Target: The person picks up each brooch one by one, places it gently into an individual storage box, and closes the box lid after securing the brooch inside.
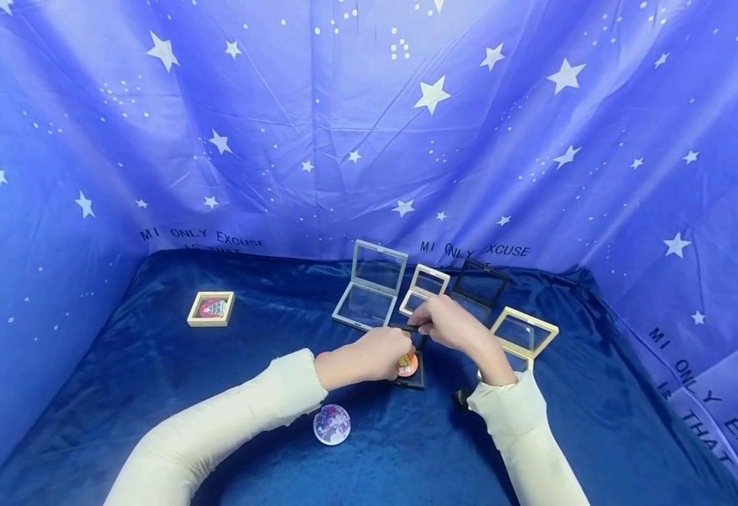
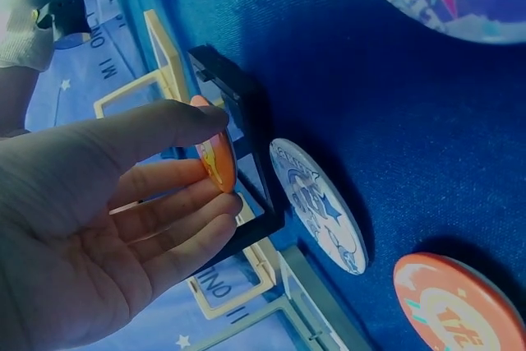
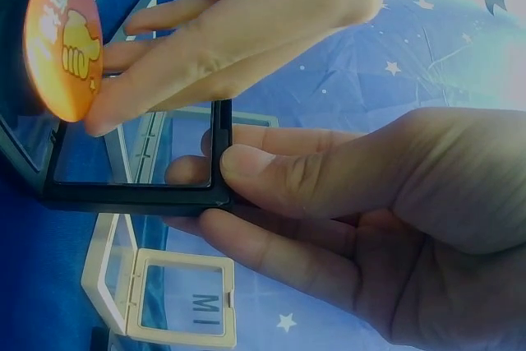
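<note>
My left hand (image 1: pixel 382 355) pinches an orange round badge (image 3: pixel 64 47) by its edge, between thumb and fingers. A yellow thumbs-up is printed on the badge, which is tilted over the lower half of an opened black display frame (image 1: pixel 415 383). With thumb and fingers, my right hand (image 3: pixel 345 195) grips the edge of that frame's raised, clear-windowed lid (image 3: pixel 131 199). Close by on the cloth lie a white badge with blue figures (image 2: pixel 320 207) and a red-orange badge (image 2: pixel 456 306); the left arm mostly covers them in the head view. A purple badge (image 1: pixel 332 424) lies nearer me.
Behind the hands stand opened frames: grey-green (image 1: pixel 372 284), pale cream (image 1: pixel 424 288), another black one (image 1: pixel 481 284) and yellow (image 1: pixel 523 334). Far left, a closed cream frame (image 1: pixel 211 309) has a red badge inside. Blue velvet cloth (image 1: pixel 268 457) covers the table; a starry curtain (image 1: pixel 318 126) hangs behind.
</note>
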Available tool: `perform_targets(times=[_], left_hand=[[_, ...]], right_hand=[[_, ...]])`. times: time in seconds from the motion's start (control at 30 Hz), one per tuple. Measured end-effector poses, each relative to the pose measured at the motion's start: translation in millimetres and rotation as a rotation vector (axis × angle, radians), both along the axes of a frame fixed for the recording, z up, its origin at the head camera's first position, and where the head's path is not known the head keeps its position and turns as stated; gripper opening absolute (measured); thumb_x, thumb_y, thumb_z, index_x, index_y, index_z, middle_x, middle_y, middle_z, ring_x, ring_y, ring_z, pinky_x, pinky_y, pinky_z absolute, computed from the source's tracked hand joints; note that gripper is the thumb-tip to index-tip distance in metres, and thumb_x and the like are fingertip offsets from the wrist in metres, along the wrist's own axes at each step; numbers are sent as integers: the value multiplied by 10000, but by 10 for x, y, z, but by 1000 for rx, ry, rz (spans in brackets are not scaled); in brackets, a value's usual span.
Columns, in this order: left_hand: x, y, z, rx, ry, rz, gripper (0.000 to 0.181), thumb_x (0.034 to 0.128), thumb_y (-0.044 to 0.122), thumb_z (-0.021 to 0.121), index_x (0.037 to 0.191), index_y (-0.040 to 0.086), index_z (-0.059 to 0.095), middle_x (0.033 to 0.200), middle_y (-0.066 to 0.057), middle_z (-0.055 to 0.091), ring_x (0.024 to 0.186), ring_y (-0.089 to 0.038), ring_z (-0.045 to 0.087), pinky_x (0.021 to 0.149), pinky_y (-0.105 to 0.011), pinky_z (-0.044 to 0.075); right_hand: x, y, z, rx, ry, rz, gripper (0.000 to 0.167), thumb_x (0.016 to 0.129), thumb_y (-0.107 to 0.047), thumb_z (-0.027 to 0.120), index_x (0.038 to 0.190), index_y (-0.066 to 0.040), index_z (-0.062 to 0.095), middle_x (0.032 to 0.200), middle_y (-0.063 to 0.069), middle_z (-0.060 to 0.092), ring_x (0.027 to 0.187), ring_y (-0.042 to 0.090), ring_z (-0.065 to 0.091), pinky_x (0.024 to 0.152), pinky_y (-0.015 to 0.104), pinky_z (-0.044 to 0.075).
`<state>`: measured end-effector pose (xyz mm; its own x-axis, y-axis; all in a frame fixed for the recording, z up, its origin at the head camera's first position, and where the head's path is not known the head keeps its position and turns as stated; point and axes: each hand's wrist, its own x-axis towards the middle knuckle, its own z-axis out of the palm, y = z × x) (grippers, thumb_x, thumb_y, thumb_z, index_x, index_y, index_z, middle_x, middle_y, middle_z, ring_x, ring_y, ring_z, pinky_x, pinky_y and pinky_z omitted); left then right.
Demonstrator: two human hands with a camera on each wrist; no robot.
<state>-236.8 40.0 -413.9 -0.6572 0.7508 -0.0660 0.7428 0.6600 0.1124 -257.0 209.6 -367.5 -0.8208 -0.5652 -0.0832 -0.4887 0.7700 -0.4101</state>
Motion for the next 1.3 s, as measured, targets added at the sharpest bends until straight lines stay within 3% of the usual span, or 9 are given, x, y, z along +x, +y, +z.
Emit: perform_targets(times=[0.37, 0.53, 0.73, 1.3], left_hand=[[34, -12, -83, 10, 53, -28, 9, 909, 126, 738, 913, 132, 744, 877, 23, 733, 798, -115, 670, 742, -268, 560], [59, -40, -121, 43, 81, -61, 85, 919, 104, 722, 838, 129, 724, 783, 35, 709, 705, -103, 640, 653, -242, 515], [68, -50, -116, 44, 109, -65, 78, 904, 90, 736, 841, 135, 725, 777, 36, 708, 698, -97, 635, 635, -240, 493], [78, -64, -100, 61, 50, -22, 122, 861, 136, 813, 972, 130, 764, 898, 31, 745, 830, -118, 688, 753, -262, 546]], right_hand=[[17, -18, -9, 4, -16, -17, 264, 935, 111, 591, 1032, -27, 794, 1002, 110, 777, 866, 205, 701, 779, 372, 576], [29, -15, -15, 5, -29, -21, 273, 937, 117, 578, 1048, -17, 789, 1023, 124, 776, 894, 211, 708, 804, 389, 586], [14, -9, -4, 7, -17, -21, 280, 936, 123, 575, 1057, -16, 787, 1034, 126, 776, 938, 237, 725, 822, 399, 593], [13, 6, 5, -5, -19, -21, 268, 944, 109, 577, 1065, -12, 783, 1055, 131, 774, 996, 279, 728, 859, 422, 595]])
